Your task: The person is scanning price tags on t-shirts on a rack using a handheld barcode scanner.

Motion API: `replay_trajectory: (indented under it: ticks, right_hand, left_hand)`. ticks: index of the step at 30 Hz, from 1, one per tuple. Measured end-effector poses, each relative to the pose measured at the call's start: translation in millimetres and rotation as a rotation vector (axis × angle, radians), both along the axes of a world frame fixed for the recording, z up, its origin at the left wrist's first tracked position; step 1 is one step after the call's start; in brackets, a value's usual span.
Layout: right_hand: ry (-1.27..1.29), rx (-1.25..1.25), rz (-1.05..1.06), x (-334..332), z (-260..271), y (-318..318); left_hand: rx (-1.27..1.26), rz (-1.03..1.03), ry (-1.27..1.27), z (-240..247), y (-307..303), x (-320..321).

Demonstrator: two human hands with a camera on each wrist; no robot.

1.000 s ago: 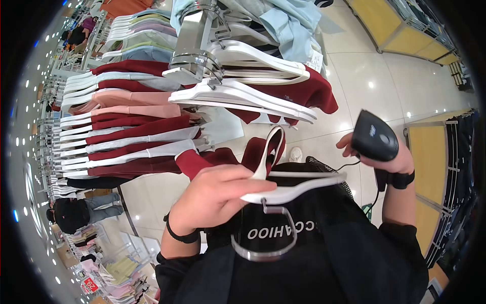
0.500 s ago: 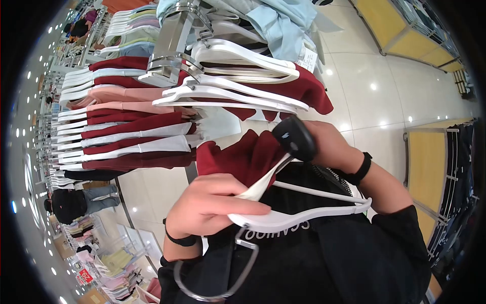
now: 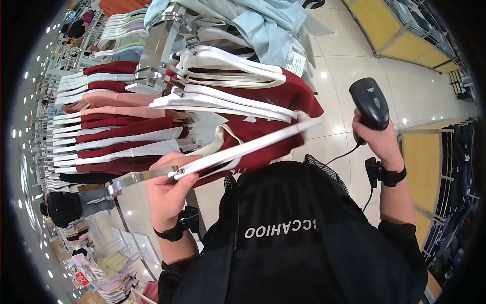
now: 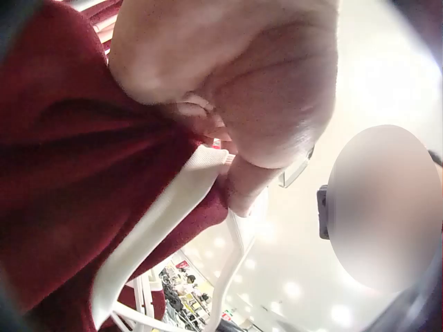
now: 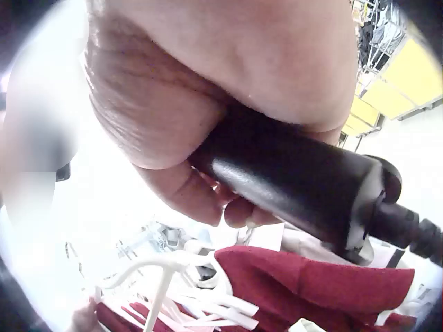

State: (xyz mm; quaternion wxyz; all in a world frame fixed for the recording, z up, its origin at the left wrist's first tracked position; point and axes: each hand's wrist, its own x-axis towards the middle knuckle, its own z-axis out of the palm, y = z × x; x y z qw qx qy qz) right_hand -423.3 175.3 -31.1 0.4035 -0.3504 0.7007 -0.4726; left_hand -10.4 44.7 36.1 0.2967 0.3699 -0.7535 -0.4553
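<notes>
Okay, twelve o'clock is straight ahead of the wearer's chest (image 3: 283,258). Dark-red top (image 4: 69,173) with white collar (image 4: 159,223), on a white hanger (image 3: 248,147), is at eleven, held in midair. Left hand (image 3: 164,195) pinches the hanger by the base of its metal hook (image 3: 139,179), which points to nine. Right hand (image 3: 382,143) at one, fingers curled round the grip of a black barcode scanner (image 3: 370,104), cord (image 3: 348,153) hanging off it.

Handling, my guess: top is light, soft, floppy, may slip off the smooth hanger; collar could stretch if tugged. Hanger looks stiff and light; hook base is the sound hold. Scanner is rigid, probably hates drops; take it by the grip.

Surface: pale, glossy floor tiles (image 3: 349,86). Room: clothing shop, chrome rack (image 3: 158,50) at eleven, packed row of tops (image 3: 126,124) at ten, person in black (image 3: 66,207) at nine, yellow display cabinets (image 3: 421,154) at two.
</notes>
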Motion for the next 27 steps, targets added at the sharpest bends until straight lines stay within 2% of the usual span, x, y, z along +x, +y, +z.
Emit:
replay_trajectory:
  ticks: [1,2,3,5,7,9,11,17,19,21,23,24,26,27]
  right_hand:
    - [-0.030,0.032,0.039,3.2,3.4,1.6]
    - [0.056,-0.049,0.126,17.6,3.4,-1.1]
    - [0.018,-0.061,0.191,24.1,5.1,-5.9]
    - [0.096,-0.126,0.311,35.0,-3.4,-15.5]
    - [0.023,-0.198,0.386,43.4,-3.8,-22.6]
    - [-0.003,-0.289,0.586,58.9,-4.7,-34.2]
    - [0.040,-0.350,0.717,68.8,-0.7,-46.8]
    - [-0.032,-0.447,0.727,108.8,-11.4,-70.1]
    - [0.352,-0.576,0.713,121.5,-19.5,-82.6]
    - [0.322,-0.576,0.661,125.2,-19.5,-83.8]
    - [0.341,-0.425,0.864,125.9,-15.8,-89.0]
    - [0.341,-0.424,0.871,126.5,-16.1,-87.0]
    - [0.415,-0.125,0.813,126.3,-18.3,-78.6]
    - [0.417,-0.125,0.821,122.4,-21.3,-74.5]
  left_hand:
    - [-0.001,-0.070,0.006,3.1,-1.4,-1.0]
    - [-0.003,-0.138,0.012,6.8,-2.4,-2.0]
    - [-0.038,-0.195,0.022,9.8,-2.3,-7.3]
    - [0.052,-0.394,0.058,17.2,-6.0,-12.3]
    - [0.114,-0.415,0.068,14.4,0.0,-17.3]
    - [0.085,-0.614,0.052,16.5,-1.8,-30.3]
    - [0.113,-0.599,0.077,18.9,0.5,-38.0]
    - [0.127,-0.742,0.095,19.5,4.2,-51.3]
    - [0.154,-0.724,0.116,17.9,7.7,-49.2]
    - [0.148,-0.747,0.123,17.3,7.3,-49.0]
    - [0.138,-0.737,0.128,17.7,6.9,-45.3]
    - [0.130,-0.735,0.128,17.8,7.4,-43.8]
    - [0.131,-0.687,0.175,15.0,8.3,-38.5]
    - [0.133,-0.646,0.217,13.3,9.4,-35.4]
